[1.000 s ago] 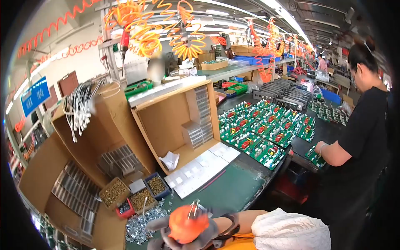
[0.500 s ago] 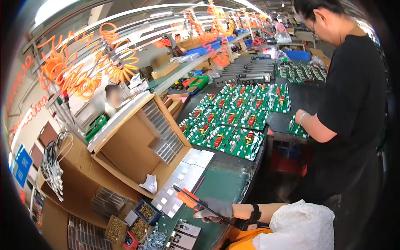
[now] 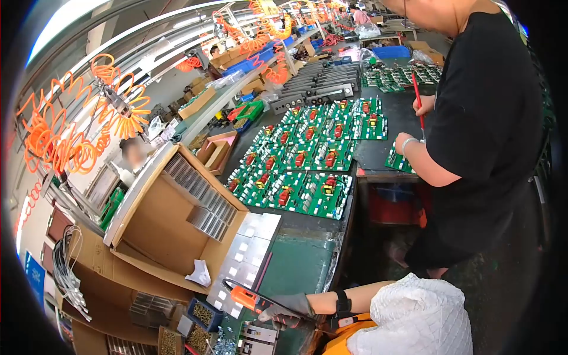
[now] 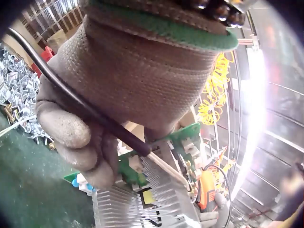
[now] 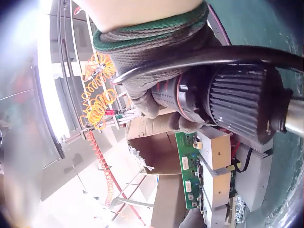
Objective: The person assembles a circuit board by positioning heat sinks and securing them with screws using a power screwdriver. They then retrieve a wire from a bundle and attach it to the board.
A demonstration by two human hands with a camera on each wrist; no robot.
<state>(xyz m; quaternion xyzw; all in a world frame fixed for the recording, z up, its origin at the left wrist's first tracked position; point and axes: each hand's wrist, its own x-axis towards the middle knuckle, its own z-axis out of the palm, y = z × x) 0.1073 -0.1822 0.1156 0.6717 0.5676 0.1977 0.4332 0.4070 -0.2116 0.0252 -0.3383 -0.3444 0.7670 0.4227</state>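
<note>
My gloved right hand (image 3: 291, 310) grips an orange and black power tool (image 3: 244, 297); its black ribbed collar (image 5: 240, 102) shows large in the right wrist view. My gloved left hand (image 4: 128, 71), outside the head view, has its fingers curled at a green circuit board (image 4: 130, 171) with a finned metal heatsink (image 4: 123, 209). A black cable (image 4: 80, 102) crosses in front of that hand. In the right wrist view the board (image 5: 187, 164) and its metal blocks (image 5: 215, 152) lie beyond the tool. The tool's tip is not clearly visible.
An open carton (image 3: 157, 225) holds heatsinks beside white-patched metal plates (image 3: 251, 242). Small screw bins (image 3: 204, 313) and loose metal clips (image 3: 225, 343) sit below. Assembled boards (image 3: 296, 157) cover the bench; a person in black (image 3: 491, 106) works at the right.
The head view has swung right and down. My right hand and the tool have turned from facing the camera to lying sideways. The other person now holds a red tool upright.
</note>
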